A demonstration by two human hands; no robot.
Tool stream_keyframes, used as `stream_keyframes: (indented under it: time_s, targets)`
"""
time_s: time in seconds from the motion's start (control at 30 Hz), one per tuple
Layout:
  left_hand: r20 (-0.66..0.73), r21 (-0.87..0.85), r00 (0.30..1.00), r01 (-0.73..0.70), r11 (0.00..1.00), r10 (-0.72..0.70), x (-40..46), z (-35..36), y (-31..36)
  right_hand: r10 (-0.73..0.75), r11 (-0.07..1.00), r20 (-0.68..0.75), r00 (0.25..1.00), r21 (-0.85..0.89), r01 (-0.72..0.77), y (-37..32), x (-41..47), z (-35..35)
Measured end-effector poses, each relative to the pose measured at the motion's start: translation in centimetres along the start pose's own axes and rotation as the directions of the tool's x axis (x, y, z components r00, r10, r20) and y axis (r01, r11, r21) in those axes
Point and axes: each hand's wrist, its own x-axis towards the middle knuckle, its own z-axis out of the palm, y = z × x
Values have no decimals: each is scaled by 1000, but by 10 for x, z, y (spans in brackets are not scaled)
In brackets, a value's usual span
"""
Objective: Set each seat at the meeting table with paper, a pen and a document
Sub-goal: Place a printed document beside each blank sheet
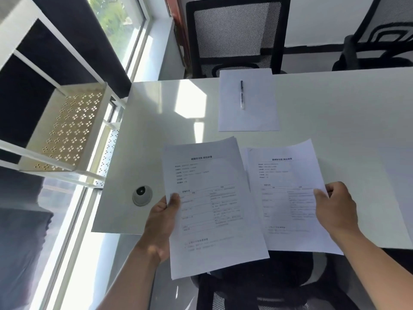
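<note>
My left hand [164, 217] grips the left edge of a stack of printed documents [212, 202], held above the table's near edge. My right hand [335, 209] pinches the right edge of a single printed document [288, 198] that lies over the near seat's place; a blank sheet edge shows under it. At the far seat a blank paper [248, 108] lies on the white table [335, 121] with a black pen [242, 94] on top of it.
A black mesh chair [237, 34] stands at the far side, another [377, 41] at the far right, and one [268, 287] is below me. A round cable grommet [142, 195] sits in the table's left part. A white shelf [67, 126] and window are on the left.
</note>
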Motion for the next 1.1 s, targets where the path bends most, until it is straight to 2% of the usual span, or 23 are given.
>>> stream_keyframes:
  time_s: [0.6, 0.7, 0.87, 1.0, 1.1]
  targets:
    - [-22, 1, 1000, 3, 1000, -2, -6, 10, 0, 33, 999, -47, 998, 15, -32, -3, 0, 1]
    - [-5, 3, 1000, 6, 1000, -6, -10, 16, 3, 42, 998, -82, 996, -44, -46, -3, -5, 1]
    - [24, 12, 1000, -5, 1000, 5, -12, 21, 10, 65, 993, -64, 996, -98, -71, -11, -10, -5]
    - [55, 25, 998, -25, 999, 24, -17, 28, 17, -13, 999, -19, 1000, -51, 12, -29, -20, -8]
    - [90, 31, 995, -36, 999, 33, -23, 39, 22, -51, 993, 94, 994, 108, 40, -54, -38, -11]
